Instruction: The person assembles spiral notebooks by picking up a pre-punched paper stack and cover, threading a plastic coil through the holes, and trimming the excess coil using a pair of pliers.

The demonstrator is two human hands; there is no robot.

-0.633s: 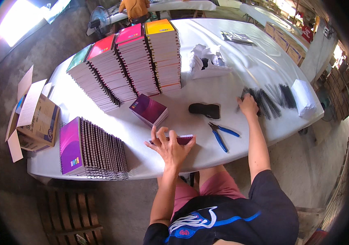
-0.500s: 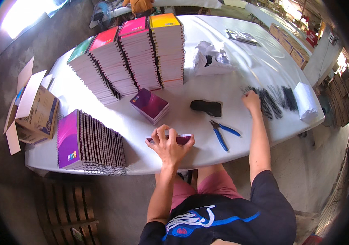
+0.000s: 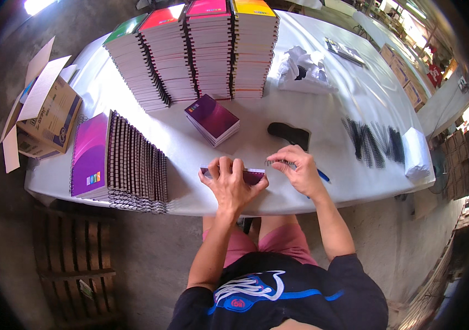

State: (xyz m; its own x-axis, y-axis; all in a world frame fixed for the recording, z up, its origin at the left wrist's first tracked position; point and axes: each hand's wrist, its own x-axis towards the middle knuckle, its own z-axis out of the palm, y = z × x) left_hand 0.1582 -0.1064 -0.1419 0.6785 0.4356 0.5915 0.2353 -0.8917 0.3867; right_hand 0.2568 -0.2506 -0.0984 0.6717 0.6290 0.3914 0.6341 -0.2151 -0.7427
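Observation:
My left hand [image 3: 228,180] grips a purple-covered notebook [image 3: 254,176] from above, its edge turned up, near the front of the white table. Just to its right, my right hand [image 3: 297,169] pinches a black spiral binding coil [image 3: 278,162] close to the notebook's edge. Behind my hands lies a small stack of purple notebooks [image 3: 212,118] without coils. A black, elongated object [image 3: 289,133] rests beyond my right hand. Pliers with blue handles [image 3: 323,175] are mostly covered by that hand. Several loose black coils [image 3: 374,144] lie farther right.
Coil-bound purple notebooks [image 3: 91,157] stand in a row at left, beside an open cardboard box [image 3: 50,118]. Tall stacks of bound notebooks [image 3: 209,60] rise at the back. White crumpled wrapping [image 3: 303,71] and a white wrapped bundle [image 3: 416,154] sit on the table [image 3: 322,110].
My right hand has moved left from the pile of coils to the notebook, bringing a coil with it. My left hand keeps its hold on the notebook. The view has shifted.

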